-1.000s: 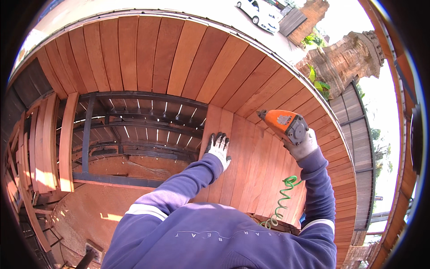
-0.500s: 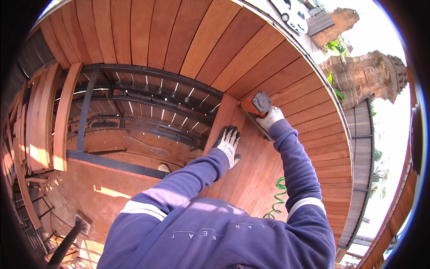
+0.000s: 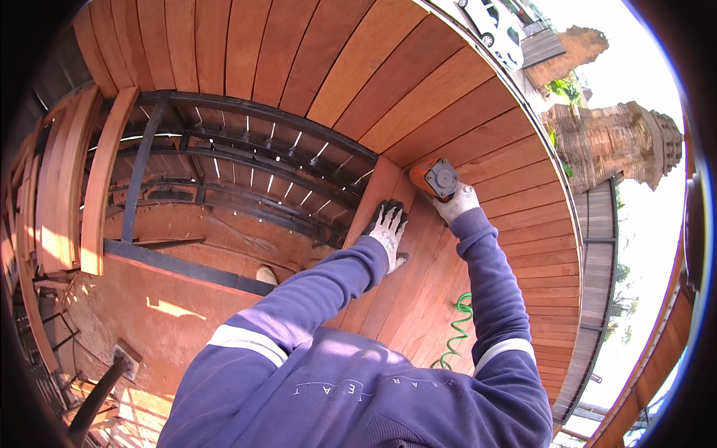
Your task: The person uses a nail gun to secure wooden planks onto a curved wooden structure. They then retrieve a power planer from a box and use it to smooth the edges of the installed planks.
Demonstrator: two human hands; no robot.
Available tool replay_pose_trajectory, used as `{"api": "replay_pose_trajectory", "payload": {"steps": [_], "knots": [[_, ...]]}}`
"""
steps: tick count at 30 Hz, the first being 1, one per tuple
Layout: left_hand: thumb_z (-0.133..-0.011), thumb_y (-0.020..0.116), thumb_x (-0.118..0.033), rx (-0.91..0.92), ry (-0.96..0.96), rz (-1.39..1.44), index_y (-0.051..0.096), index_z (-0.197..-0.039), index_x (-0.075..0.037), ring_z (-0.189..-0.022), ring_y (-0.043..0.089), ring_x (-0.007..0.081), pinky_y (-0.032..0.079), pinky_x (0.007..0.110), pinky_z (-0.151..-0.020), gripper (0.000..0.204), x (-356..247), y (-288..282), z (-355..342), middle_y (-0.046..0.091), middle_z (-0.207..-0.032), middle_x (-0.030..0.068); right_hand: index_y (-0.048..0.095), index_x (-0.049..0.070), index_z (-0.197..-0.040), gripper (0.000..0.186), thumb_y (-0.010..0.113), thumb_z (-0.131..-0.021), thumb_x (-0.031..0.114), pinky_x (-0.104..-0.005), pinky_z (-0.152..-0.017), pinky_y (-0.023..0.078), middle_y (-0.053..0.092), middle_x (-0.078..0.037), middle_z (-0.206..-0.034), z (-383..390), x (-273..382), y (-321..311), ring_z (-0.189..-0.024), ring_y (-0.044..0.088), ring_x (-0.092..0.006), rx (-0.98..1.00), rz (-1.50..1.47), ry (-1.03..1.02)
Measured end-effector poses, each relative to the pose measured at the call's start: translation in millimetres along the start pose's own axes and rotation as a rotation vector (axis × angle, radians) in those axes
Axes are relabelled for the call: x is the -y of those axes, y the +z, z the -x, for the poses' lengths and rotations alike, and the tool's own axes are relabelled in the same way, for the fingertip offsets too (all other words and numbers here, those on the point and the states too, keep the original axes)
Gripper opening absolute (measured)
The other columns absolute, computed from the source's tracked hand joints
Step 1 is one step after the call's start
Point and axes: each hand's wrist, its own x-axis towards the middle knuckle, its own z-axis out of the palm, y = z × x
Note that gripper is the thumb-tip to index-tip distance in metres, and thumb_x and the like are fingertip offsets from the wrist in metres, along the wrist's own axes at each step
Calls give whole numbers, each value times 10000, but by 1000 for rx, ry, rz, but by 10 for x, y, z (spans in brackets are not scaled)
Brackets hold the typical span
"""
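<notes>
Orange nail gun [image 3: 435, 179] over reddish planks [image 3: 418, 276]
The left hand [image 3: 388, 228] lies flat, fingers spread, probably to steady the planks; just beside it, the right hand [image 3: 459, 203] grips the nail gun, likely for control. The coiled green hose [image 3: 457, 334] presumably allows reach.
</notes>
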Motion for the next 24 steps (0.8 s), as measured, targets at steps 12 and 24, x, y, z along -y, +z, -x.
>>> {"api": "replay_pose_trajectory", "payload": {"steps": [12,24], "knots": [[-946,421,-571,2,50,-2,240,-1529,11,-1498,119,367,27,537,-1210,843,143,-64,-53,194,-1605,208,692,64,-1069,316,684,-770,166,-409,-814,549,703,-196,-980,-3,-183,57,-940,665,-379,15,65,-90],[-948,409,-572,-12,46,1,218,-1538,3,-1503,99,368,20,547,-1204,845,150,1,-64,172,-1616,195,689,73,-1077,302,643,-792,161,-414,-805,554,707,-189,-950,-89,-138,-62,-911,671,-373,128,174,-156]]}}
